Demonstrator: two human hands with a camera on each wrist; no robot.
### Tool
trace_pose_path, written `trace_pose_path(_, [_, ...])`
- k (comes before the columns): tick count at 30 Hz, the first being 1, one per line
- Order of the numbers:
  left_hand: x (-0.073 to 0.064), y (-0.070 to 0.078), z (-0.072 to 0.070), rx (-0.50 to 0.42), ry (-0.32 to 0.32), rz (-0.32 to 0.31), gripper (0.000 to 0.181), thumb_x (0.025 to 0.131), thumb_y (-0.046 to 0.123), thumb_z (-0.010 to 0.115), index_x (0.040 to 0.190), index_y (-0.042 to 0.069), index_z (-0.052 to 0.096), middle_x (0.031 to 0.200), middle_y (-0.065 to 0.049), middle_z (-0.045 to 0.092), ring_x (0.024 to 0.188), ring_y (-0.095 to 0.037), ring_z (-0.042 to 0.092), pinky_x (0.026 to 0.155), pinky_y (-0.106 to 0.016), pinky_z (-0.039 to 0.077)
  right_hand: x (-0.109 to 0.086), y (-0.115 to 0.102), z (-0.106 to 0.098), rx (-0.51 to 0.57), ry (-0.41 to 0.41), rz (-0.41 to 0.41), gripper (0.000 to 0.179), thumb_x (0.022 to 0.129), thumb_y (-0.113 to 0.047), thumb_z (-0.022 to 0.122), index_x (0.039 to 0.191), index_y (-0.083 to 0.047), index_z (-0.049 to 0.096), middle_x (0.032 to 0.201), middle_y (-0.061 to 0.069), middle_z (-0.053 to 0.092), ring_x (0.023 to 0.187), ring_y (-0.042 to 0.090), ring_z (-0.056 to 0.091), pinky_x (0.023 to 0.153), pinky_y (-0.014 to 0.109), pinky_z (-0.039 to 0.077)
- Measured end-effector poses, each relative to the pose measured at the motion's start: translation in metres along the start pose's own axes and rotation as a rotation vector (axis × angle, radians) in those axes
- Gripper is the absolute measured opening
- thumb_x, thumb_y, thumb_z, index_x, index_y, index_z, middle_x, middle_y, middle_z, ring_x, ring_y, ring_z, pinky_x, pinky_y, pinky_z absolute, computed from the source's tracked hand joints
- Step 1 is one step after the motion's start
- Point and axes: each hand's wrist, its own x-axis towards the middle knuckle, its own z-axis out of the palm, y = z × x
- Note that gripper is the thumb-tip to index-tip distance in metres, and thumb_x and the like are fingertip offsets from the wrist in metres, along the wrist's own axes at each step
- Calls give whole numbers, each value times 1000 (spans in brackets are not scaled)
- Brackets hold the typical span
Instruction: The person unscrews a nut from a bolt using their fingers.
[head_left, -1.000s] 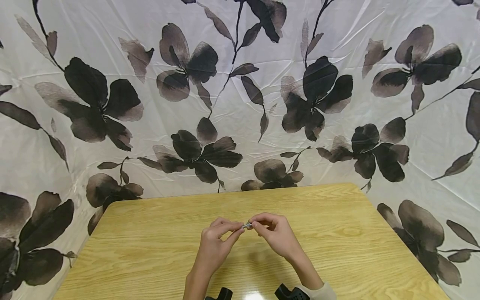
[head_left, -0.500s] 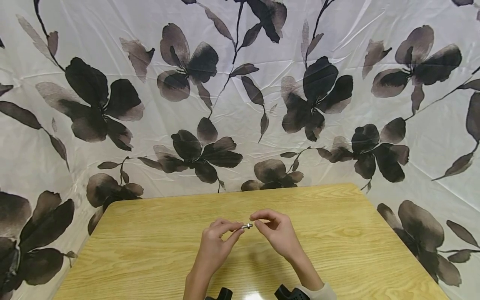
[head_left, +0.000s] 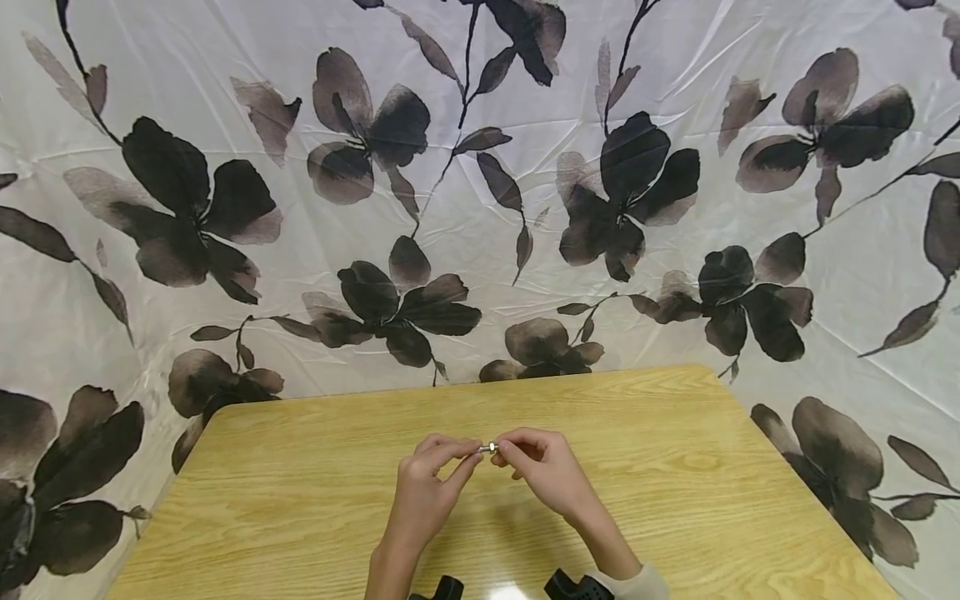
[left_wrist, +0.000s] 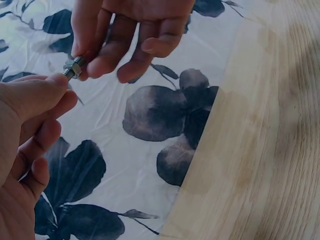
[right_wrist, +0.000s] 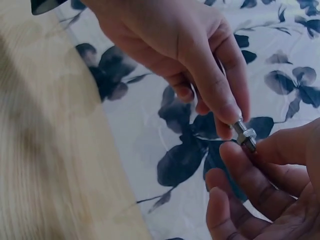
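Note:
A small silver bolt (right_wrist: 238,124) with a hex nut (right_wrist: 246,135) partway along its thread is held in the air between both hands. In the head view, my left hand (head_left: 427,487) pinches the bolt's left end between thumb and forefinger. My right hand (head_left: 551,473) meets it from the other side, thumb and forefinger pinching the threaded end just beyond the nut. The left wrist view shows the nut (left_wrist: 73,68) exposed between the two sets of fingertips. The bolt's left end is hidden in the left fingertips.
Below the hands lies a light wood-grain table (head_left: 300,483). A white cloth with dark flowers (head_left: 480,208) hangs behind it and around its sides. Black wrist devices (head_left: 577,586) show at the bottom of the head view.
Half a second ago the right fingers stood spread and apart from the bolt; now they close on its end again. The left hand keeps its pinch. The head view has shifted slightly.

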Motion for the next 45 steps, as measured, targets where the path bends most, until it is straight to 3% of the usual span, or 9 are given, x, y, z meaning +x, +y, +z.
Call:
trace_pose_path(5, [0, 0, 1, -2, 1, 11, 22, 77, -2, 87, 96, 7, 82, 86, 2, 76, 80, -11, 69, 71, -22, 58, 1, 1, 2, -7, 21, -19, 25, 104, -20, 63, 116, -2, 74, 104, 17, 76, 91, 13, 69, 77, 33, 59])
trace_pose_path(11, [-1, 0, 1, -14, -6, 9, 22, 76, -2, 88, 96, 6, 82, 87, 1, 78, 81, -11, 69, 72, -20, 58, 2, 2, 3, -11, 58, -45, 16, 102, -11, 66, 113, -4, 75, 107, 14, 76, 94, 15, 70, 80, 33, 60])
trace_pose_path(20, [-1, 0, 2, -4, -35, -29, 20, 78, 0, 88, 96, 8, 82, 86, 1, 76, 82, -10, 69, 71, -25, 59, 0, 1, 3, 39, 76, -155, 15, 99, -5, 67, 111, -2, 75, 110, 17, 74, 101, 23, 72, 86, 34, 61])
trace_pose_path(23, [-1, 0, 1, 11, -24, -44, 21, 77, 1, 88, 95, 9, 82, 87, 1, 75, 82, -11, 70, 71, -23, 58, -1, 0, 2, 40, 117, -143, 15, 100, -9, 67, 111, -2, 75, 111, 18, 74, 101, 20, 71, 85, 30, 60])
trace_pose_path(27, [-1, -1, 0, 15, -5, -40, 23, 76, 0, 89, 95, 10, 83, 88, 1, 76, 83, -11, 70, 73, -17, 56, 1, 0, 1, 23, 150, -50, 18, 101, -16, 67, 111, -4, 76, 107, 17, 75, 94, 13, 69, 79, 28, 59])
trace_pose_path(33, [0, 0, -1, 10, 28, -14, 25, 76, -2, 89, 97, 9, 83, 88, 2, 76, 82, -11, 70, 73, -15, 56, 0, 0, 1, -3, 96, 29, 24, 101, -27, 68, 107, -6, 78, 100, 13, 77, 92, 19, 68, 74, 31, 58])
trace_pose_path(45, [1, 2, -3, -62, 23, 6, 24, 76, -4, 87, 97, 7, 82, 88, 1, 77, 78, -11, 70, 68, -21, 58, 0, 2, -1, -21, -6, -8, 29, 105, -27, 62, 109, -3, 77, 101, 16, 77, 92, 20, 72, 76, 33, 60])
